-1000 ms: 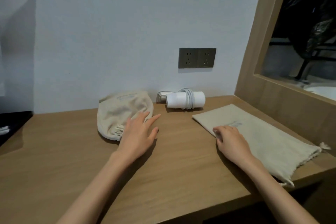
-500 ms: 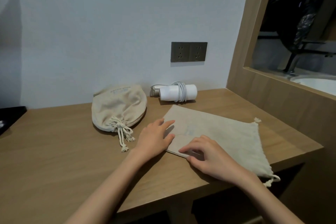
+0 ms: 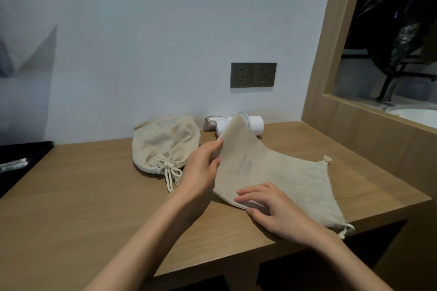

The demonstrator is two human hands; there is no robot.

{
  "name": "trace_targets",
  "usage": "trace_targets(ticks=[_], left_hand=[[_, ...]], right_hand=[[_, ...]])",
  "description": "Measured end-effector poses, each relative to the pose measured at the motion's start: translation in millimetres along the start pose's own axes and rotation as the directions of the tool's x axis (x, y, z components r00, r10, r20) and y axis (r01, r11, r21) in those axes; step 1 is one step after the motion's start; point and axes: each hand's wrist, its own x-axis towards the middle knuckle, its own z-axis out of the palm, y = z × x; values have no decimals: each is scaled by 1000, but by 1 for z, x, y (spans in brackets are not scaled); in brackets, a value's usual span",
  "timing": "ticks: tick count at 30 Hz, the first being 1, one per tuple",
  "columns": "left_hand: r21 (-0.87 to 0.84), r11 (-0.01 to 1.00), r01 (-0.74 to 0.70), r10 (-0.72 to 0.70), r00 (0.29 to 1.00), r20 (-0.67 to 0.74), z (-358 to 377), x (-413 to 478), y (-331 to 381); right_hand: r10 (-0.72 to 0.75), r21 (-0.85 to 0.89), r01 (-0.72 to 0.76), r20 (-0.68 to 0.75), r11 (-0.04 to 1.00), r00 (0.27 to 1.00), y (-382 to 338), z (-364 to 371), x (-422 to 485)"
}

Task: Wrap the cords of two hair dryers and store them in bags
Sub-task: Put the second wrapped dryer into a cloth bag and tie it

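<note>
1. The left hand (image 3: 201,168) pinches the near-left edge of the empty bag (image 3: 279,172) and lifts that side, so the cloth rises in a slope off the wooden desk (image 3: 94,196).
2. The right hand (image 3: 272,205) lies flat on the bag's near corner, fingers (image 3: 250,192) spread and pressed down on the cloth; it grips nothing.
3. The bag's drawstring mouth points right, with knotted cord ends at its 2 corners.
4. The white hair dryer (image 3: 256,124) lies on its side at the wall, cord wound round its body, partly hidden behind the raised cloth.
5. The filled bag (image 3: 163,144), drawn shut with its strings tied, sits on the desk to the left, just beside the left hand.
6. A dark double socket (image 3: 253,75) sits on the wall above the dryer.
</note>
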Motion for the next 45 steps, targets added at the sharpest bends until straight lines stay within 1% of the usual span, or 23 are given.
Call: trace_targets(ticks=[1, 3, 7, 9, 12, 15, 17, 19, 20, 21, 22, 23, 25, 27, 29, 31, 33, 35, 38, 41, 45], left_hand=[[5, 1000, -30, 30, 999, -38, -11, -1, -2], [12, 999, -30, 31, 994, -104, -36, -4, -11], [-7, 998, 59, -59, 972, -225, -87, -17, -35], [-29, 988, 152, -154, 947, -281, -109, -28, -50], [-89, 948, 307, -319, 904, -285, -129, -47, -76], [-84, 909, 409, -417, 878, -237, -134, -62, -97], [8, 898, 440, -435, 888, -148, -133, -66, -107], [183, 868, 461, -458, 887, -61, -129, -67, -113], [273, 836, 476, -479, 876, -58, -127, -65, -114], [329, 809, 487, -493, 867, -74, -125, -62, -112], [340, 806, 484, -484, 870, -90, -122, -58, -108], [317, 831, 457, -451, 887, -97, -119, -53, -103], [257, 903, 344, -331, 939, -92, -111, -41, -88], [236, 947, 218, -205, 975, -81, -101, -28, -74], [229, 964, 134, -125, 991, -53, -87, -14, -58], [262, 961, 84, -93, 995, 21, -68, 0, -43], [349, 936, 44, -102, 984, 149, -46, 13, -29], [397, 917, 33, -155, 948, 279, -23, 23, -20], [432, 900, 47, -234, 891, 390, 12, 33, -19], [469, 879, 86, -301, 864, 404, 33, 39, -27], [433, 891, 134, -311, 876, 369, 44, 49, -40]], right_hand=[[-8, -1, 8, 0, 1000, 1000, -2, 2, 3], [-37, -14, 37, 2, 999, 999, -7, 7, 10], [-57, -90, 60, 39, 994, 998, -23, 21, 32], [-58, -107, 66, 76, 992, 995, -34, 29, 45], [-79, -119, 95, 132, 988, 988, -54, 41, 64], [-114, -151, 137, 154, 979, 982, -68, 50, 78], [-123, -132, 144, 158, 981, 980, -71, 50, 84], [-131, -108, 149, 163, 983, 978, -71, 47, 87], [-135, -100, 151, 156, 983, 979, -70, 44, 87], [-136, -85, 148, 137, 985, 981, -68, 41, 87], [-133, -68, 140, 105, 988, 986, -66, 38, 87], [-126, -56, 129, 58, 990, 990, -63, 36, 87], [-117, -48, 114, -68, 992, 991, -54, 33, 89], [-99, -21, 97, -189, 995, 977, -44, 27, 91], [-55, -5, 56, -279, 998, 959, -34, 18, 95], [-14, -23, 6, -353, 1000, 936, -20, 8, 101], [38, -43, -60, -399, 997, 916, -5, -3, 109], [106, -63, -144, -407, 988, 907, 12, -13, 119], [188, -102, -247, -396, 964, 899, 36, -24, 136], [206, -135, -275, -383, 952, 900, 55, -32, 156], [186, -202, -271, -358, 941, 915, 73, -36, 184]])
